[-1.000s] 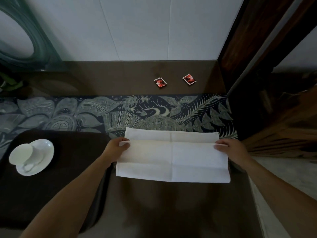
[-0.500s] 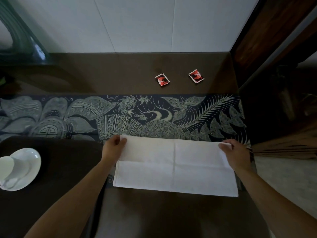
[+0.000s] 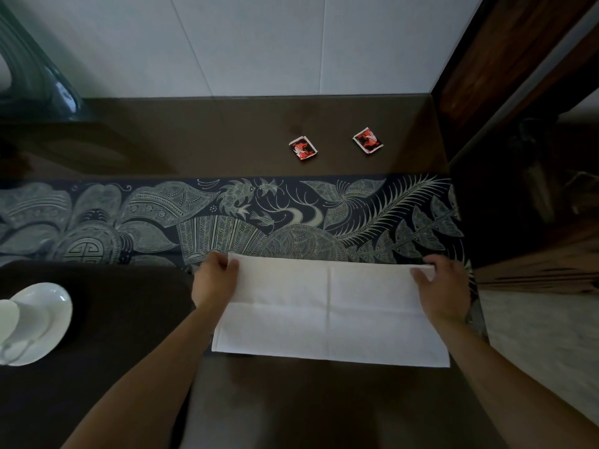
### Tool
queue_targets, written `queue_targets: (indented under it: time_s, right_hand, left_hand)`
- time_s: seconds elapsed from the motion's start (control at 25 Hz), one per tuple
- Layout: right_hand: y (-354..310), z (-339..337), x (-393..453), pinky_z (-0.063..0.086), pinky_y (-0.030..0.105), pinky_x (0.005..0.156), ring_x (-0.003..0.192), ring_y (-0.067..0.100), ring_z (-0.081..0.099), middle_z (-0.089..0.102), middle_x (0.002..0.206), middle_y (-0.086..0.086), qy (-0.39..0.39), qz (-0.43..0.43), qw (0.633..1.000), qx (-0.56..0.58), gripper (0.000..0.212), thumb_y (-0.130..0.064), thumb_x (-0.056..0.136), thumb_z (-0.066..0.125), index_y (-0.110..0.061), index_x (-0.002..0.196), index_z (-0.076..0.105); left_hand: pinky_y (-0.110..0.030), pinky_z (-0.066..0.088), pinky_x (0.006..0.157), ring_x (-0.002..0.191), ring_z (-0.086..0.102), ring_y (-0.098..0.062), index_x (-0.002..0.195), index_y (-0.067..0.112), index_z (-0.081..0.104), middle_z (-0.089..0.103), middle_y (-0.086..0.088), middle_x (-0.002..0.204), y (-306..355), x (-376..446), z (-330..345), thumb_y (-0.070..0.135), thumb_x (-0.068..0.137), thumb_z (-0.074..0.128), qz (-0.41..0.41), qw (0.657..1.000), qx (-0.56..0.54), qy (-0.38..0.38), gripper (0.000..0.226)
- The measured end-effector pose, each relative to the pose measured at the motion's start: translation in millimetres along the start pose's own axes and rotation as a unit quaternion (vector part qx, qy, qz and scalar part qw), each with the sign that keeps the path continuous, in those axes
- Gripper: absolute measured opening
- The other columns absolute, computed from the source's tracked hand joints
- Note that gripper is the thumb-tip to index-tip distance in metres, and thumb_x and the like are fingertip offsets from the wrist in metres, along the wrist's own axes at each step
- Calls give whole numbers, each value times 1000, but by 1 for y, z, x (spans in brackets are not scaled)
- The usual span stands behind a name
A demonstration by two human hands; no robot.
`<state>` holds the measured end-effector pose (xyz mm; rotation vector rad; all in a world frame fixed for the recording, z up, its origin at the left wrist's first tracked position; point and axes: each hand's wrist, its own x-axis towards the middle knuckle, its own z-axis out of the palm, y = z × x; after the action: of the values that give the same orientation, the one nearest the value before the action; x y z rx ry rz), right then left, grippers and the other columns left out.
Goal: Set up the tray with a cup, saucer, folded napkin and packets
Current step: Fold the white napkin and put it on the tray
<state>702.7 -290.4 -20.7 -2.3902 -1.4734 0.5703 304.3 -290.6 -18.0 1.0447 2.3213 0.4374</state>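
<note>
Napkin: A white napkin (image 3: pixel 330 309) lies spread in a wide rectangle on a dark brown table (image 3: pixel 201 137), with one crease running down its middle and another running lengthwise across it.
Left hand: The left hand (image 3: pixel 214 280) pinches the napkin's far-left corner, fingers curled over the cloth edge and closed on it.
Right hand: The right hand (image 3: pixel 445 286) grips the far-right corner the same way, fingers wrapped over the edge and closed on the cloth.
Fold: The far edge appears to be lifted slightly off the surface between the two hands, though the dim light makes this hard to confirm.
Runner: A dark blue patterned runner (image 3: pixel 291 218) with pale leaf and flower designs crosses the table just beyond the napkin; the napkin's far edge overlaps it.
Packets: Two small red packets, the left packet (image 3: pixel 302 148) and the right packet (image 3: pixel 367 140), lie apart from each other on the bare table beyond the runner, near the white wall (image 3: pixel 259 43).
Tray: A dark tray (image 3: pixel 123 319) sits to the left of the napkin.
Cup and saucer: A white cup (image 3: pixel 8 322) lies tipped on a white saucer (image 3: pixel 48 315) at the tray's left side, partly cut off by the frame edge.
</note>
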Motion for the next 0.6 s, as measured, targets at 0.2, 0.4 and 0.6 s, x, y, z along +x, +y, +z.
queue_targets:
  time_s: [0.2,0.4,0.6]
  right_hand:
    - [-21,1,-47,35,56,105,135,34,33,43,143,11,40,-178,980,-77,44,-38,95,51,-17,134,49]
    - [-32,60,-143,18,60,116,149,30,9,19,161,5,-83,-298,939,-150,58,-46,100,23,-18,151,29]
    - [-22,75,-151,14,58,117,150,29,7,11,163,8,-96,-269,939,-193,67,-50,99,31,-14,154,17]
  left_hand:
    - [-48,44,88,113,48,-35,120,12,53,52,-14,123,6,-57,20,27,92,52,233,960,105,112,32]
    - [-49,17,117,148,12,-27,150,13,30,21,-8,160,-10,-155,87,33,99,37,451,875,168,-40,55]
    - [-49,20,114,149,8,-23,153,13,19,10,-5,162,-24,-153,94,39,101,30,406,875,252,-75,59]
